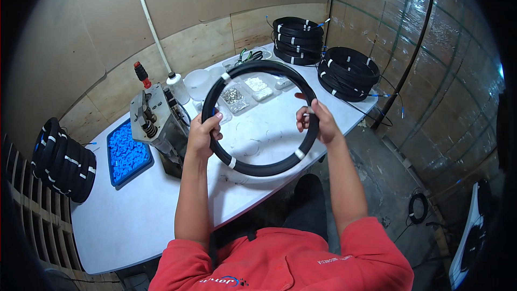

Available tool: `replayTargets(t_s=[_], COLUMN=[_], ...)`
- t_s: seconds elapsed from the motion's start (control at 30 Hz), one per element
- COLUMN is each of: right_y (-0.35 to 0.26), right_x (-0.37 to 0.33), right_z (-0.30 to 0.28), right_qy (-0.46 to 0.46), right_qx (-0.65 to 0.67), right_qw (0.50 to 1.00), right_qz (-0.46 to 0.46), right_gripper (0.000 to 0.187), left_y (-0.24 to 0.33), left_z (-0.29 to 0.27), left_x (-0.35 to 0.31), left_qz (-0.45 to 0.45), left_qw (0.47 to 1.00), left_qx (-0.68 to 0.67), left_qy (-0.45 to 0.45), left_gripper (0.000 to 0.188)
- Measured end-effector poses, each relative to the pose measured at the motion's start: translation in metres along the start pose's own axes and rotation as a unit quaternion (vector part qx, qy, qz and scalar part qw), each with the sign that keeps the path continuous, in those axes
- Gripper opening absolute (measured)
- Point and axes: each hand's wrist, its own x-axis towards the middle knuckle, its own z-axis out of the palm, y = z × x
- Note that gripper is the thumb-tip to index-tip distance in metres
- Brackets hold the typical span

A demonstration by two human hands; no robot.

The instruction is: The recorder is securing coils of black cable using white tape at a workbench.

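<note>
Both hands hold up a coil of black cable [266, 169], a wide ring bound with white tape at several spots, above the front part of the white table. My left hand [203, 133] is closed round the ring's left side, thumb on top. On the ring's right side my right hand [319, 122] grips it, with the fingers curled into the opening. Through the ring I see the tabletop and a clear container of small metal parts [235, 98]. Small white pieces [258, 87] lie in a container beside it.
Left of the coil stand a metal bench press [161, 121] and a blue tray [134, 174] of small blue pieces. Stacked black coils rise at the back [298, 40], right [349, 74] and far left [64, 161]. A white bottle [176, 87] stands behind the press. Another coil [418, 208] is on the floor.
</note>
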Motion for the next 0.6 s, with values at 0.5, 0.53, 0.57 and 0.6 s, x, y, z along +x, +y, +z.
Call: replayTargets(t_s=[0.5,0.53,0.57,0.6], right_y=[0.009,0.008,0.008,0.011], right_x=[-0.012,-0.01,-0.01,-0.008], right_z=[0.065,0.061,0.056,0.05], right_qy=[0.205,0.221,0.223,0.222], right_qx=[-0.032,-0.039,-0.021,-0.021], right_qw=[0.977,0.974,0.975,0.975], right_qz=[-0.045,-0.027,-0.004,-0.004], right_gripper=[0.029,0.027,0.025,0.025], left_y=[-0.033,-0.03,-0.027,-0.022], left_z=[-0.024,-0.02,-0.016,-0.01], left_x=[0.012,0.008,0.004,-0.001], left_qz=[-0.043,-0.032,-0.021,-0.021], left_qw=[0.991,0.994,0.997,0.997], left_qx=[-0.125,-0.096,-0.067,-0.067], left_qy=[0.023,0.032,0.041,0.042], left_gripper=[0.018,0.019,0.019,0.019])
